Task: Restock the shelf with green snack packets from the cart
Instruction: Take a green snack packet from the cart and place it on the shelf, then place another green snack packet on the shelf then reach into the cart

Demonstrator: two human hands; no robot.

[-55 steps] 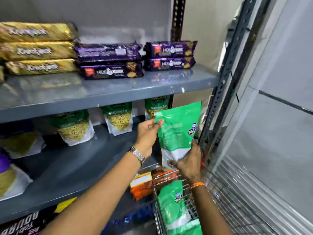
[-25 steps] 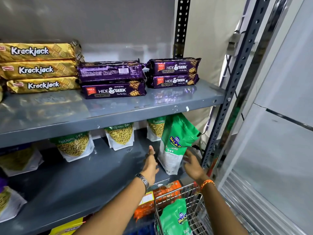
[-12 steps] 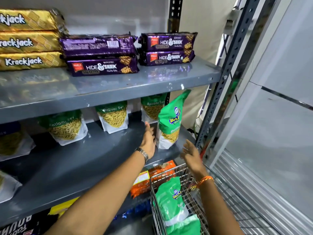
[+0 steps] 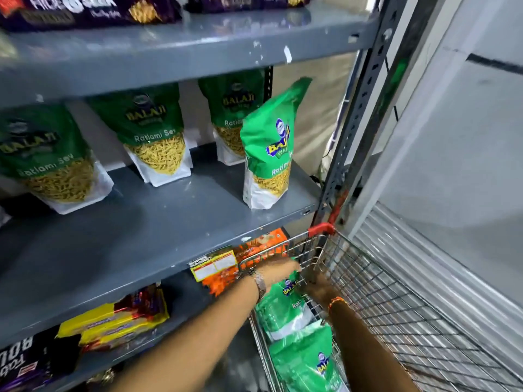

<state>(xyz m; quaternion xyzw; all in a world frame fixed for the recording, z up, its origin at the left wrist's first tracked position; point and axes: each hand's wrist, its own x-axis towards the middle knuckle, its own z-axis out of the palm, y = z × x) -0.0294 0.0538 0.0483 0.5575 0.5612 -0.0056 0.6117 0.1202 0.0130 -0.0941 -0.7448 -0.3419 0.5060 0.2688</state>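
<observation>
1. Both hands reach down into the wire-mesh metal shopping cart (image 4: 396,301) with the red corner trim: the left hand (image 4: 278,271) and the right hand (image 4: 318,287) flank the top of a glossy green and white snack packet (image 4: 285,304). The blur hides the fingers, so I cannot tell whether either hand has closed on it.
2. Taking it by the top edge with two hands would likely let it lift upright, ready to stand.
3. Below the hands, a second green packet (image 4: 308,360) lies in the cart, awaiting its turn.
4. Above the hands, one green packet (image 4: 268,148) stands near the front of the grey metal shelf (image 4: 158,230), tilted slightly; three more (image 4: 155,137) lean further back, faces outward so labels show.
5. Packets read "BALAJI" and "Ratlami Sev".
6. Purple biscuit packs (image 4: 85,9) up top read "HIDE & SEEK", blurred.
</observation>
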